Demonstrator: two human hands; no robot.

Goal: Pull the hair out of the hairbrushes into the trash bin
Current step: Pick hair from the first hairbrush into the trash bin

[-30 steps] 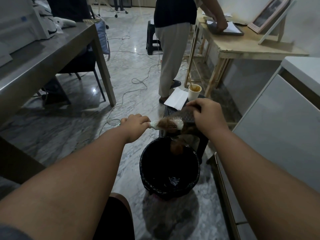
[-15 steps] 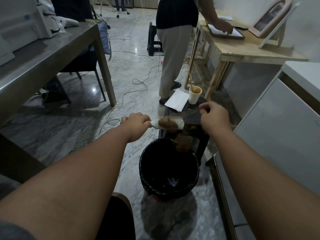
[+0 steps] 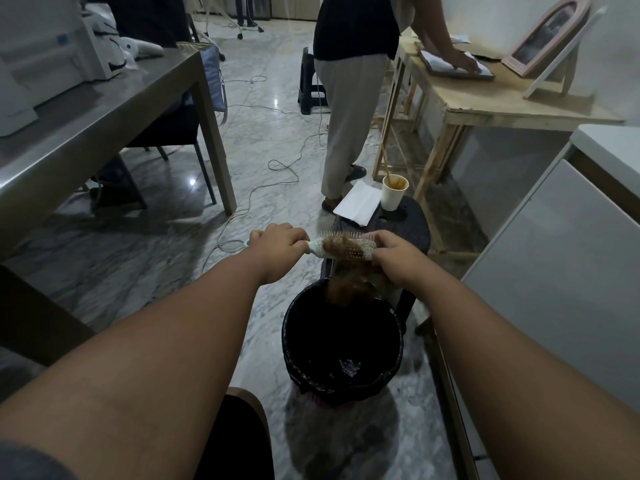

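While we keep both arms stretched forward over the marble floor (image 3: 263, 140), our left hand (image 3: 277, 244) is closed in a fist around the handle of the hairbrush (image 3: 341, 249). We hold the hairbrush level, head pointing to our right, above the far rim of the trash bin (image 3: 343, 386). Our right hand (image 3: 394, 259) is at the free end of the brush head, fingers curled and pinching the brown hair (image 3: 346, 282). The hair wraps the middle of the brush head and hangs down in a loose tuft, its lower end reaching the far rim of the trash bin. The trash bin stands on the floor, lined with a black bag, just in front of our knee (image 3: 242, 434).

Behind the hairbrush stands a dark stool (image 3: 412, 226), on which rest a paper cup (image 3: 394, 195) and a white sheet of paper (image 3: 356, 201). A grey table (image 3: 104, 109) is at our left and a white cabinet (image 3: 561, 258) at our right. Farther back, another person (image 3: 353, 98) stands beside a wooden table (image 3: 491, 102), one hand laid on a flat tray there.
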